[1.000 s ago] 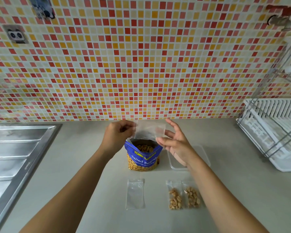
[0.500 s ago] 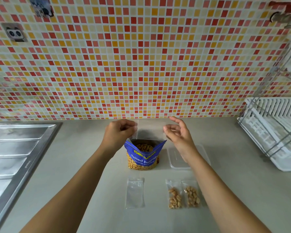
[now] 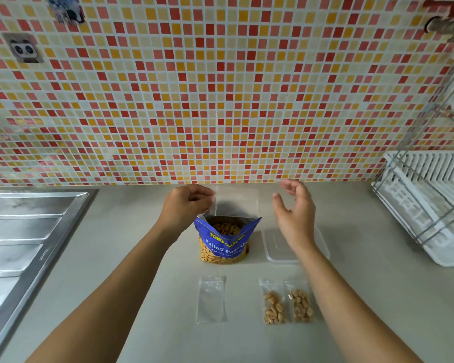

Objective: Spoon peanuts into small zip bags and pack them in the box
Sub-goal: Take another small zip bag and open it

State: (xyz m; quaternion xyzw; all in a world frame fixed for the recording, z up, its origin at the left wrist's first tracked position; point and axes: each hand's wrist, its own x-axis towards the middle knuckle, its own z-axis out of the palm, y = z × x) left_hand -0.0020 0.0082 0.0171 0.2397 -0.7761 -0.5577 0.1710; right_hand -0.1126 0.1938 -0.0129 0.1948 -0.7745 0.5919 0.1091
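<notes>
A blue bag of salted peanuts (image 3: 226, 243) stands open in the middle of the counter. My left hand (image 3: 186, 208) pinches the left edge of an empty clear zip bag (image 3: 236, 203) above the peanut bag's mouth. My right hand (image 3: 295, 209) hovers to the right of it, fingers apart, holding nothing. One empty zip bag (image 3: 211, 299) lies flat in front. Two zip bags with peanuts (image 3: 287, 301) lie side by side to its right. A clear plastic box (image 3: 275, 247) sits right of the peanut bag, partly hidden by my right forearm. No spoon is visible.
A steel sink drainboard (image 3: 24, 244) fills the left side. A white dish rack with a wire frame (image 3: 430, 205) stands at the right. The tiled wall (image 3: 220, 87) rises just behind the peanut bag.
My right hand has let go of the clear zip bag and moved right and slightly up. My left hand still holds the bag in about the same place.
</notes>
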